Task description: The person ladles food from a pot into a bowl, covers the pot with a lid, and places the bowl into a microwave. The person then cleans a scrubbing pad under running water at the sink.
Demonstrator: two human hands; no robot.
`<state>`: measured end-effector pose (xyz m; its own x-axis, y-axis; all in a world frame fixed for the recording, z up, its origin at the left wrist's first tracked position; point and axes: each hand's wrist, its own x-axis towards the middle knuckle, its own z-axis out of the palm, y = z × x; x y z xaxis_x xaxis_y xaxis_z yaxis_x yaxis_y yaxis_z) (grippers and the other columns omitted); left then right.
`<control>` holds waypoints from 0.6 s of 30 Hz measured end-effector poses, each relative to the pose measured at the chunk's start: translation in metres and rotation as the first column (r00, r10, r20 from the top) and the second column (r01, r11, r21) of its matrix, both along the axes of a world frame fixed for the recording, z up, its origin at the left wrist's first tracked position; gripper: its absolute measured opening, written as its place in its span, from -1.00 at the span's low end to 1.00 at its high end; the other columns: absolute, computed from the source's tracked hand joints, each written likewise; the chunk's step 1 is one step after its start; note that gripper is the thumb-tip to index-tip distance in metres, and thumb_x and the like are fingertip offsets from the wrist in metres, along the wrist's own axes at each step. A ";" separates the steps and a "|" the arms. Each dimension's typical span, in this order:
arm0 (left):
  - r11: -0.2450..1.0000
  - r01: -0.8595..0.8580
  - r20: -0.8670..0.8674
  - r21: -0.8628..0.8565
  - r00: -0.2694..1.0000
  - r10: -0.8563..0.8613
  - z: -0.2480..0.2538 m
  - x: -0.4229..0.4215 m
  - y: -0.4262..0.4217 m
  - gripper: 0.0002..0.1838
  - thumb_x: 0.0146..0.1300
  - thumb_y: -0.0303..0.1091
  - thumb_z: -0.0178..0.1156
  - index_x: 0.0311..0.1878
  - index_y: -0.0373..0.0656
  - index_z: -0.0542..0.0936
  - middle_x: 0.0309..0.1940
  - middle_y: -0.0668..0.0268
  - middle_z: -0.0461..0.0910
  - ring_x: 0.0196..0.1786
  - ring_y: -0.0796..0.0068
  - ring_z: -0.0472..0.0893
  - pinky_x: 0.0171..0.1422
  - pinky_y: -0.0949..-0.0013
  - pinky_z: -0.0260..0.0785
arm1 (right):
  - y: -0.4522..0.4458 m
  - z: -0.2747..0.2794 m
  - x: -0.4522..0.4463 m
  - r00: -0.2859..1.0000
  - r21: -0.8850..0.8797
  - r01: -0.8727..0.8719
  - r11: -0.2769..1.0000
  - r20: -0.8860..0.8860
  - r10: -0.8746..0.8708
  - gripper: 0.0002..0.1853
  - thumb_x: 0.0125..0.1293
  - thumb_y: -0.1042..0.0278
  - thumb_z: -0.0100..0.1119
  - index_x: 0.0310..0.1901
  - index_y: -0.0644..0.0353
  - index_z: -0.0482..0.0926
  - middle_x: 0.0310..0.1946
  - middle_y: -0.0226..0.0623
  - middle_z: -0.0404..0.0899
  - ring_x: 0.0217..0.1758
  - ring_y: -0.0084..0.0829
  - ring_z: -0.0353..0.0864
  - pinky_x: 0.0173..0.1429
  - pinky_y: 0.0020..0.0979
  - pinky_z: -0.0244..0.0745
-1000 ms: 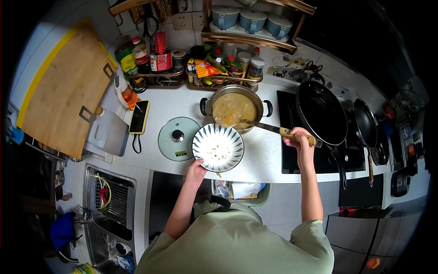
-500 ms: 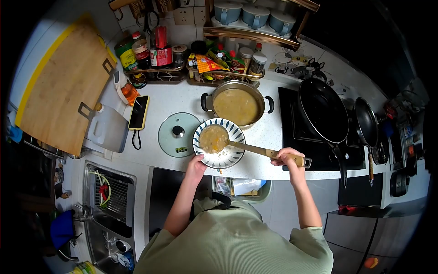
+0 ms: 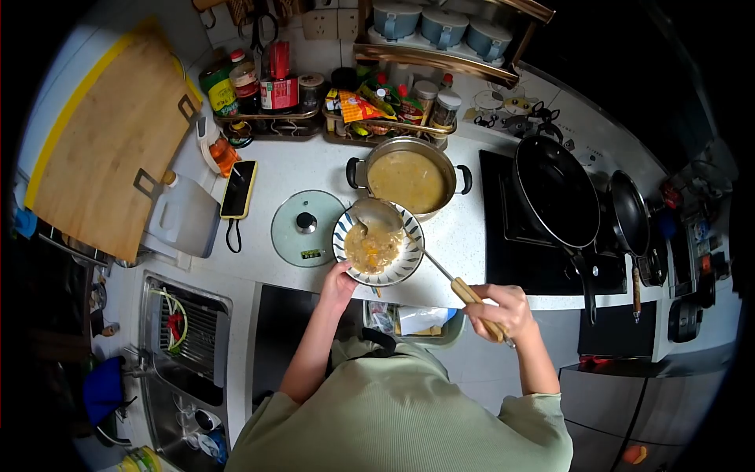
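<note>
My left hand (image 3: pixel 339 287) grips the near-left rim of a white bowl (image 3: pixel 403 266) with dark leaf-shaped marks. Chunky yellowish soup (image 3: pixel 370 250) lies in the bowl. My right hand (image 3: pixel 503 309) is closed around the wooden handle of a metal ladle (image 3: pixel 381 214), whose tipped head is over the far side of the bowl. Just behind the bowl stands a two-handled steel pot (image 3: pixel 406 178) of similar soup. A glass lid (image 3: pixel 297 245) with a black knob lies flat to the left of the bowl.
On the right, a black wok (image 3: pixel 557 193) and a smaller pan (image 3: pixel 629 208) stand on the hob. A phone (image 3: pixel 239 190) and plastic jug (image 3: pixel 185 220) are at the left, near the sink (image 3: pixel 228 358). Condiment racks (image 3: pixel 287 124) line the wall. Below the counter edge is a bin (image 3: pixel 450 330).
The ladle has tipped over, its soup now lying in the bowl. My right hand has turned and moved down, so the handle slants more steeply. My left hand keeps its hold.
</note>
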<state>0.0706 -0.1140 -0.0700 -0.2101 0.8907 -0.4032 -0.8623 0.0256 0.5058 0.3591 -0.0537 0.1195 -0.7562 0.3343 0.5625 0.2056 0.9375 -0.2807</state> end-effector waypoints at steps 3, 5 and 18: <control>1.000 -0.003 -0.002 0.003 1.000 0.003 0.005 0.002 -0.001 -0.48 0.05 -0.37 0.09 0.11 -0.32 0.28 0.07 0.14 0.40 0.14 0.27 0.39 0.28 0.19 0.18 | -0.004 0.003 0.000 1.000 0.031 -0.030 0.999 -0.006 0.031 -0.86 -0.27 0.45 0.19 -0.54 0.04 0.58 -0.51 -0.33 0.53 -0.68 -0.50 0.49 -0.65 -0.54 0.43; 1.000 0.003 0.001 0.002 1.000 -0.003 0.005 0.003 -0.001 -0.48 0.05 -0.36 0.09 0.11 -0.32 0.28 0.06 0.14 0.40 0.14 0.27 0.39 0.28 0.20 0.17 | -0.001 -0.002 0.000 0.996 -0.061 -0.009 0.998 -0.085 0.003 -0.89 -0.23 0.44 0.18 -0.54 0.08 0.58 -0.52 -0.30 0.54 -0.66 -0.45 0.51 -0.62 -0.53 0.45; 1.000 0.014 -0.002 -0.017 1.000 -0.014 0.007 0.004 -0.003 -0.51 0.05 -0.36 0.11 0.07 -0.30 0.32 0.02 0.17 0.43 0.08 0.30 0.43 0.23 0.21 0.22 | 0.040 -0.041 0.016 0.612 -0.943 -0.266 0.202 -0.327 -0.720 -0.81 0.23 0.29 -0.08 -0.32 0.25 0.43 -0.43 -0.10 0.57 -0.41 -0.47 0.63 -0.30 -0.63 0.55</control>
